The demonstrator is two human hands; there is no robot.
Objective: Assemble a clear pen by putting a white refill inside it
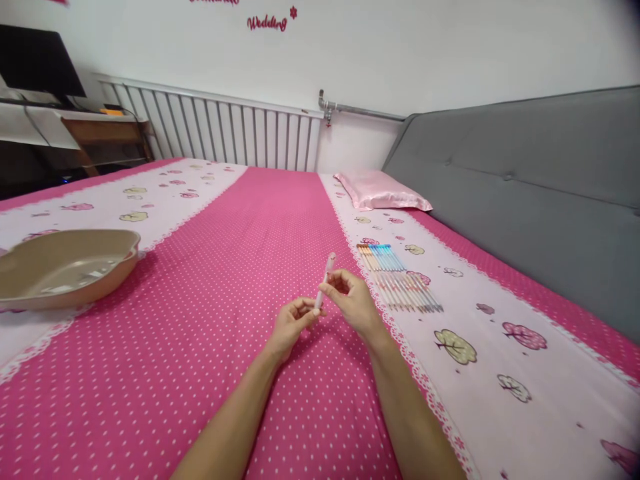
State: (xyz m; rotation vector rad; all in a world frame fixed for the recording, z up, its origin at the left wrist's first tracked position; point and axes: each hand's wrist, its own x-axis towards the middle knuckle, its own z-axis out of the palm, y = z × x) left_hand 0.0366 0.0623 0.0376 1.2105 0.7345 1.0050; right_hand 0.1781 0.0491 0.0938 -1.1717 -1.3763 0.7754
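1. I have both hands raised over the bed, close together, with one pen between them.
2. My left hand pinches the pen's lower end with curled fingertips, apparently steadying it.
3. My right hand pinches the barrel just above, thumb and fingers closed around it; the pen tilts up and away from me, its tip free.
4. Just right of my right hand lies a row of pens, side by side on the sheet, tidy and within easy reach.
5. Well left of my left hand sits a tan tray, likely parked there as a container.
6. A pink pillow rests far beyond the right hand.
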